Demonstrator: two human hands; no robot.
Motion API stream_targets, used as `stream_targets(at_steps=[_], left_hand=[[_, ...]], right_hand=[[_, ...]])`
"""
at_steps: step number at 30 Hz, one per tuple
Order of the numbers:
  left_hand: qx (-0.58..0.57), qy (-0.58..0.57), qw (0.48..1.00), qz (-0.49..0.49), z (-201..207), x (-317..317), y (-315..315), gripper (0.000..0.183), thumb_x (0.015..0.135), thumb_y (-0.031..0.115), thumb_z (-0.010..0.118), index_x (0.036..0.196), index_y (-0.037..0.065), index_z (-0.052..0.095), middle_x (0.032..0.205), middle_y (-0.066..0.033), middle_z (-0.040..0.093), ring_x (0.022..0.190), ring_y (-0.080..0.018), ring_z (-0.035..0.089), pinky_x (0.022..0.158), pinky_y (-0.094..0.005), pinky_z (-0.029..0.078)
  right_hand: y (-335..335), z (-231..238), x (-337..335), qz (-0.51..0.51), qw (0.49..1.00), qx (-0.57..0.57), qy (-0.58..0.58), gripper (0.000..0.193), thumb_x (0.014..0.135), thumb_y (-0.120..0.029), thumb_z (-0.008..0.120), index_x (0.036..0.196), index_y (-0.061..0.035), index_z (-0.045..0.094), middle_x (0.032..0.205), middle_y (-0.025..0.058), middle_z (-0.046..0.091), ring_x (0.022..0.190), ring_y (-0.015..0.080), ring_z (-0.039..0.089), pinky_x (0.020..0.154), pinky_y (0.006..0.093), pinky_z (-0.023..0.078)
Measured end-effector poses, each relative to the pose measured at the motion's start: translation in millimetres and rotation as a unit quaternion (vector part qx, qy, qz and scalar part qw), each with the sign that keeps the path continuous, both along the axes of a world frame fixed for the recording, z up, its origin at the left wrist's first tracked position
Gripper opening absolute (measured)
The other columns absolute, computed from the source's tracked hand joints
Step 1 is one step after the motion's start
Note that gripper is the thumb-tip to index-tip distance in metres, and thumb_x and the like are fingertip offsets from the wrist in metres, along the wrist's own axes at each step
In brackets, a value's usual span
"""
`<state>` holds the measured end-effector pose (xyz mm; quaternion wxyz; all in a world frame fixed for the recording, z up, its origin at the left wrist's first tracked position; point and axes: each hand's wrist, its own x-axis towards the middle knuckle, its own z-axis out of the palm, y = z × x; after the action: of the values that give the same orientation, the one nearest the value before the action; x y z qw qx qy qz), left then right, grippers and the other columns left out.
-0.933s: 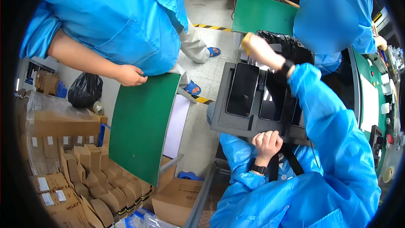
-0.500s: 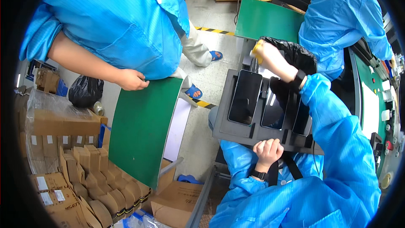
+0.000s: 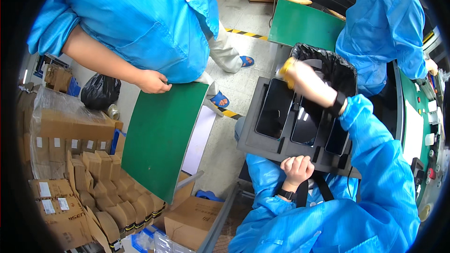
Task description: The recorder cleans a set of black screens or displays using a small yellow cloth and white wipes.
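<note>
A dark grey tray [image 3: 251, 133] lies in front of me, with three dark-screened phones in its slots: a left phone [image 3: 274, 112], a middle phone [image 3: 305, 124] and a right phone [image 3: 336, 138]. My left hand [image 3: 298, 170] is closed with its fingers curled over the tray's near edge. Motion smears my right hand [image 3: 309, 82], which is above the far part of the tray, near the top of the left and middle phones. It is closed on a small yellow tool [image 3: 287, 71] whose exact kind is too blurred to make out. My right forearm partly covers the right phone.
Beyond the tray stands a bin lined with a black bag [image 3: 344, 68]. A co-worker in blue stands left behind a green board [image 3: 159, 136]; another co-worker [image 3: 379, 37] is at the far right by a green bench [image 3: 412, 107]. Cardboard boxes [image 3: 194, 220] fill the lower left.
My right hand has swept slightly nearer and to the right with the yellow tool, and is now blurred. My left hand keeps its hold on the tray. The whole view has shifted a little.
</note>
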<state>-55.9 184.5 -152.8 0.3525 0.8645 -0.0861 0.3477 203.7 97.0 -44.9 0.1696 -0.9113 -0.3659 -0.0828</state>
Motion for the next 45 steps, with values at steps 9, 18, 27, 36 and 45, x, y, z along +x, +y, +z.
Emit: stream_targets(at_steps=[9, 18, 27, 36, 45], left_hand=[[0.007, 0.015, 1.0, -0.007, -3.5, -5.3, -0.5, 0.011, 0.075, 0.022, 0.062, 0.084, 0.02, 0.069, 0.087, 0.0055, 0.061, 0.092, -0.0161, 0.049, 0.089, -0.0358, 0.036], [0.015, 0.001, 1.0, -0.006, 0.8, -0.1, 1.3, 0.006, 0.075, 0.022, 0.062, 0.078, 0.02, 0.067, 0.084, 0.0042, 0.058, 0.09, -0.0184, 0.048, 0.087, -0.0379, 0.035], [0.012, -0.003, 1.0, -0.01, 7.6, 1.8, 2.4, 0.005, 0.074, 0.021, 0.062, 0.078, 0.02, 0.065, 0.084, 0.0042, 0.058, 0.091, -0.0192, 0.048, 0.088, -0.0382, 0.035], [0.018, 0.009, 1.0, -0.002, -0.9, -2.1, -1.1, 0.008, 0.074, 0.02, 0.063, 0.081, 0.019, 0.067, 0.085, 0.004, 0.058, 0.091, -0.0186, 0.05, 0.088, -0.0384, 0.035], [0.01, 0.013, 1.0, -0.01, 4.9, -1.4, -10.2, 0.005, 0.074, 0.018, 0.062, 0.078, 0.018, 0.065, 0.086, 0.0036, 0.058, 0.09, -0.0205, 0.049, 0.088, -0.0399, 0.034]], right_hand=[[64.7, -16.8, -60.0, 0.305, 0.952, -0.027, 0.006, 0.019, 0.077, -0.014, 0.058, 0.088, -0.0012, 0.066, 0.094, 0.0109, 0.059, 0.093, 0.0261, 0.056, 0.083, 0.0337, 0.048], [53.8, -13.1, -71.3, 0.371, 0.926, -0.072, -0.011, 0.014, 0.077, -0.018, 0.057, 0.075, -0.0042, 0.062, 0.089, 0.0081, 0.057, 0.085, 0.0227, 0.054, 0.078, 0.0324, 0.046], [-24.8, 0.3, -53.9, 0.326, 0.941, -0.047, 0.072, 0.019, 0.073, -0.009, 0.064, 0.091, -0.0032, 0.069, 0.093, 0.0093, 0.061, 0.093, 0.0294, 0.058, 0.083, 0.0394, 0.048], [-16.0, 27.3, -77.4, 0.134, 0.965, 0.09, 0.205, 0.025, 0.081, -0.014, 0.059, 0.101, -0.0005, 0.066, 0.102, 0.0122, 0.061, 0.093, 0.0269, 0.06, 0.079, 0.0351, 0.049], [1.1, -6.5, 2.6, 0.023, 0.996, 0.055, -0.07, 0.008, 0.075, -0.007, 0.056, 0.072, 0.0002, 0.055, 0.066, 0.0187, 0.052, 0.06, 0.0328, 0.055, 0.059, 0.0426, 0.046]])
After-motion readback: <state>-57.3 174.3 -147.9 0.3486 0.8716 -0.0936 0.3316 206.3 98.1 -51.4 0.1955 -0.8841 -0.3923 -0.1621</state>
